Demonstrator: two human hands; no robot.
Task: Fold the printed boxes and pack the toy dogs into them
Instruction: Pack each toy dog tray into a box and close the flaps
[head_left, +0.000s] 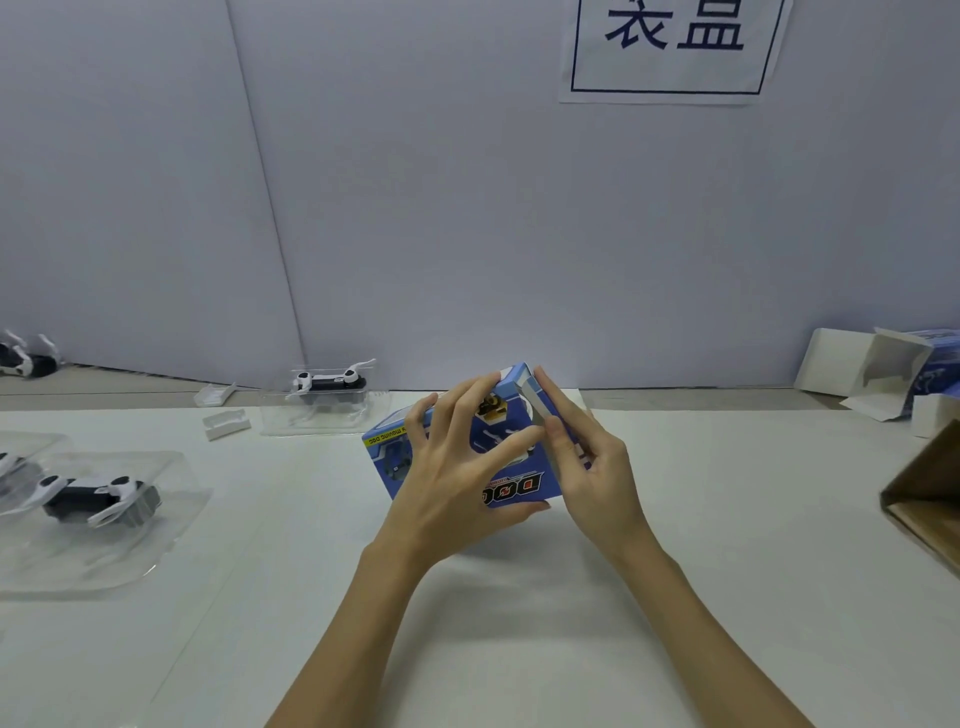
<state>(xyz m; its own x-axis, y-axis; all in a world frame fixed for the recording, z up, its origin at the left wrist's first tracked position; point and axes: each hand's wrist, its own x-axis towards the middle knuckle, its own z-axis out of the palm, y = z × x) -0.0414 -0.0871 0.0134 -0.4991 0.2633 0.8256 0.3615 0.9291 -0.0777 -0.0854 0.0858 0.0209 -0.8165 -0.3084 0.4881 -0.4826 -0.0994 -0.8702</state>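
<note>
A blue printed box (395, 452) with "DOG" lettering is held tilted above the middle of the white table. My left hand (452, 467) grips it, fingers spread over its printed top face and thumb under the near edge. My right hand (587, 457) presses straight fingers against the box's right end flap, thumb on the flap edge. A black-and-white toy dog (93, 496) lies in a clear plastic tray (171, 519) at the left. Another toy dog (332, 384) sits in a clear tray at the back centre. Whether the held box contains a dog is hidden.
A third toy dog (26, 358) lies at the far left edge. Two small white plastic inserts (223, 410) lie near the back. Unfolded white-and-blue boxes (883, 374) sit at the back right. A brown carton (924, 499) juts in at the right edge. A grey wall stands behind.
</note>
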